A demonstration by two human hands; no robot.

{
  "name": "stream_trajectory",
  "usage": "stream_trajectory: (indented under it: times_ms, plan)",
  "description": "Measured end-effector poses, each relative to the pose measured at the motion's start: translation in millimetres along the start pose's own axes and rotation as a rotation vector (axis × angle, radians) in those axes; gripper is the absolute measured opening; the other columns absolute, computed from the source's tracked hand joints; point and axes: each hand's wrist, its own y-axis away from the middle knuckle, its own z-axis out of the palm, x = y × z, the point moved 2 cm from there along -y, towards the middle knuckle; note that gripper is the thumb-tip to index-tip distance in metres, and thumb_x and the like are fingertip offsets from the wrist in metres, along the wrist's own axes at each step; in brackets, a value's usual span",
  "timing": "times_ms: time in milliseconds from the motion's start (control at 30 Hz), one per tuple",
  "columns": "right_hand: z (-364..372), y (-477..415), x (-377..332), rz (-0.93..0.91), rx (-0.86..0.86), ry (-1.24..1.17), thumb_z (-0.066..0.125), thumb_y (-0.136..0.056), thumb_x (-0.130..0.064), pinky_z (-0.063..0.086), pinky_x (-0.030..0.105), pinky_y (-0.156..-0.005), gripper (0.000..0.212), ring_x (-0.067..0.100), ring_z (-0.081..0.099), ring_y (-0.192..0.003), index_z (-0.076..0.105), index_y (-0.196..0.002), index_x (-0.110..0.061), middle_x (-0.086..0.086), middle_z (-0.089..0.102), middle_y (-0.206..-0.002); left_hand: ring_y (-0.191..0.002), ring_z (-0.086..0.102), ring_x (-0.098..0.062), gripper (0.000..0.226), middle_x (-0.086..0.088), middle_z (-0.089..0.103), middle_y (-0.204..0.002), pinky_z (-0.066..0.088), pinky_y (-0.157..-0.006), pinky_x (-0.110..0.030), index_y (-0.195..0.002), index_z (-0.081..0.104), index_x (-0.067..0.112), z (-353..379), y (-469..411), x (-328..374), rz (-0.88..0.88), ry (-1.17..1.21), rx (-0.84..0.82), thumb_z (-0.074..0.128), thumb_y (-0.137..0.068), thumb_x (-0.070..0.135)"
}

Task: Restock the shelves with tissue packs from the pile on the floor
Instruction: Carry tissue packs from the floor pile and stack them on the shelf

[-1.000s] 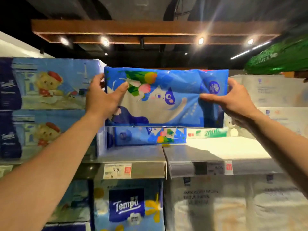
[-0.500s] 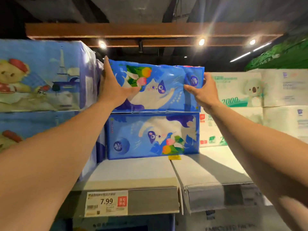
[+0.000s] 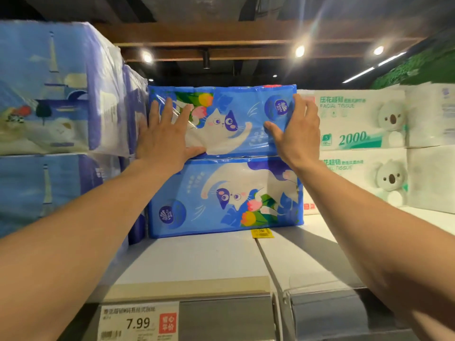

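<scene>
Two hands rest on the upper blue cat-print tissue pack (image 3: pixel 234 114). The left hand (image 3: pixel 165 139) lies flat against the left half of its front, fingers spread and pointing up, thumb stretched out along the pack's lower edge. The right hand (image 3: pixel 295 134) stands at the pack's right end, its straight fingers upright against that end and its thumb reaching across onto the front face; neither hand curls round the wrapper.

That pack sits directly on top of a second cat-print tissue pack (image 3: pixel 221 195), whose print runs upside down relative to the one above. The lower pack stands on the white shelf (image 3: pixel 197 257), set back from the front edge. A small yellow tag (image 3: pixel 262 233) lies on the shelf just in front of its right corner.

To the left, touching or just beside the stack, are large blue lighthouse-print packs (image 3: pixel 54 89), stacked two high. To the right are white koala-print facial tissue packs (image 3: pixel 357 119), also two high, marked "2000".

On the shelf's front rail a price label (image 3: pixel 139 322) reads 7.99. Overhead runs a wooden beam (image 3: pixel 246 35) with round ceiling lights (image 3: pixel 300 50) below it.
</scene>
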Motion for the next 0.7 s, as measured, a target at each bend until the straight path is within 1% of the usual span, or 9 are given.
stream_trajectory:
  times_ms: [67, 133, 233, 300, 400, 467, 533, 633, 700]
  plan:
    - [-2, 5, -9, -0.034, -0.018, 0.048, 0.069, -0.093, -0.042, 0.044, 0.051, -0.106, 0.052, 0.037, 0.044, -0.134, 0.052, -0.134, -0.016, 0.015, 0.039, -0.150, -0.153, 0.006, -0.037, 0.099, -0.012, 0.009, -0.167, 0.017, -0.122, -0.055, -0.159, 0.013, 0.026, 1, 2, 3, -0.014, 0.002, -0.028, 0.063, -0.083, 0.067]
    - [-3, 9, -11, -0.030, -0.066, 0.046, 0.067, -0.096, -0.036, 0.042, 0.051, -0.108, 0.030, 0.036, 0.040, -0.138, 0.061, -0.118, -0.016, 0.015, 0.037, -0.152, -0.153, 0.008, -0.037, 0.094, -0.013, 0.012, -0.166, 0.021, -0.121, -0.054, -0.158, 0.016, 0.023, 1, 6, 6, -0.018, -0.012, -0.064, 0.061, -0.087, 0.064]
    - [-5, 13, -10, -0.026, -0.091, 0.027, 0.067, -0.097, -0.034, 0.039, 0.053, -0.112, 0.023, 0.036, 0.032, -0.145, 0.065, -0.111, -0.017, 0.015, 0.031, -0.158, -0.152, 0.011, -0.036, 0.079, -0.014, 0.015, -0.165, 0.023, -0.120, -0.053, -0.157, 0.018, 0.020, -5, 18, 9, 0.001, -0.047, -0.104, 0.047, -0.096, 0.061]
    - [-6, 16, -6, -0.023, -0.117, 0.028, 0.068, -0.095, -0.036, 0.038, 0.055, -0.114, 0.022, 0.037, 0.028, -0.148, 0.065, -0.110, -0.019, 0.015, 0.028, -0.161, -0.153, 0.009, -0.035, 0.078, -0.014, 0.012, -0.166, 0.019, -0.122, -0.052, -0.159, 0.014, 0.019, -15, 30, 13, 0.015, -0.063, -0.140, 0.037, -0.098, 0.063]
    - [-15, 22, 0, -0.027, -0.163, 0.058, 0.069, -0.093, -0.043, 0.034, 0.057, -0.115, 0.026, 0.038, 0.026, -0.149, 0.068, -0.109, -0.022, 0.017, 0.026, -0.162, -0.154, 0.001, -0.032, 0.085, -0.011, 0.002, -0.168, 0.014, -0.124, -0.050, -0.160, 0.004, 0.021, -43, 54, 23, 0.087, -0.131, -0.255, 0.032, -0.096, 0.069]
    - [-27, 22, -5, -0.068, -0.177, 0.097, 0.066, -0.093, -0.051, 0.033, 0.058, -0.115, 0.038, 0.039, 0.028, -0.148, 0.069, -0.118, -0.022, 0.019, 0.030, -0.160, -0.155, -0.001, -0.029, 0.089, -0.008, 0.000, -0.169, 0.013, -0.124, -0.050, -0.160, 0.003, 0.022, -70, 65, 26, 0.127, -0.153, -0.332, 0.032, -0.094, 0.074]
    - [-45, 24, -18, -0.119, -0.237, 0.131, 0.059, -0.094, -0.058, 0.032, 0.057, -0.116, 0.052, 0.038, 0.030, -0.148, 0.064, -0.131, -0.021, 0.019, 0.033, -0.160, -0.155, -0.001, -0.028, 0.092, -0.006, 0.000, -0.169, 0.014, -0.123, -0.052, -0.160, 0.005, 0.024, -98, 72, 25, 0.123, -0.159, -0.394, 0.031, -0.090, 0.079]
    - [-71, 40, -38, -0.183, -0.463, 0.174, 0.047, -0.093, -0.070, 0.033, 0.054, -0.117, 0.072, 0.033, 0.030, -0.149, 0.050, -0.147, -0.023, 0.015, 0.034, -0.161, -0.155, 0.002, -0.028, 0.095, -0.005, 0.002, -0.169, 0.017, -0.122, -0.054, -0.160, 0.007, 0.026, -136, 82, 23, 0.069, -0.141, -0.468, 0.033, -0.087, 0.082]
    - [-94, 55, -50, -0.205, -0.608, 0.218, 0.039, -0.090, -0.078, 0.035, 0.054, -0.116, 0.084, 0.031, 0.031, -0.149, 0.041, -0.153, -0.024, 0.012, 0.035, -0.161, -0.154, 0.006, -0.027, 0.096, -0.004, 0.006, -0.168, 0.020, -0.121, -0.054, -0.160, 0.009, 0.026, -160, 91, 27, 0.052, -0.122, -0.500, 0.034, -0.087, 0.082]
